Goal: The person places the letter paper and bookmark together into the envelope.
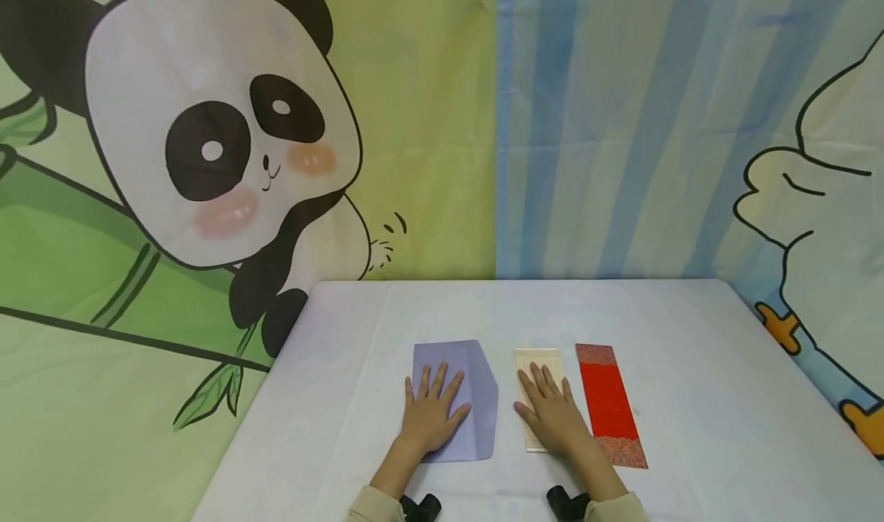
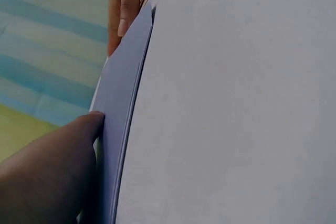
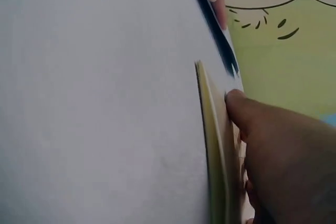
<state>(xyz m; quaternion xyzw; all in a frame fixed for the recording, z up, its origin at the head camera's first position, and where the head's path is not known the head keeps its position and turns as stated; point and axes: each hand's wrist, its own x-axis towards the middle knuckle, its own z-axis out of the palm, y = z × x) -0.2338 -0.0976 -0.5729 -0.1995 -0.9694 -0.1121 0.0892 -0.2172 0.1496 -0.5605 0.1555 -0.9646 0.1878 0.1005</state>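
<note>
A lavender envelope (image 1: 482, 399) lies flat on the white table, its flap opened out to the right. My left hand (image 1: 430, 418) rests on it with the fingers spread; in the left wrist view the thumb (image 2: 94, 121) touches the envelope (image 2: 119, 90). Right of it is a narrow cream paper piece (image 1: 526, 356), whose exact kind I cannot tell. My right hand (image 1: 554, 418) lies over this piece, fingers extended. From the right wrist, the cream piece (image 3: 214, 114) looks like folded or layered paper beneath the thumb (image 3: 239, 103).
A red paper strip (image 1: 609, 391) with patterned ends lies just right of my right hand, partly behind the forearm. The white table (image 1: 345, 399) extends to both sides. Behind it hangs a curtain (image 1: 621, 123) with a cartoon panda. Black wrist devices (image 1: 423, 508) show near the sleeves.
</note>
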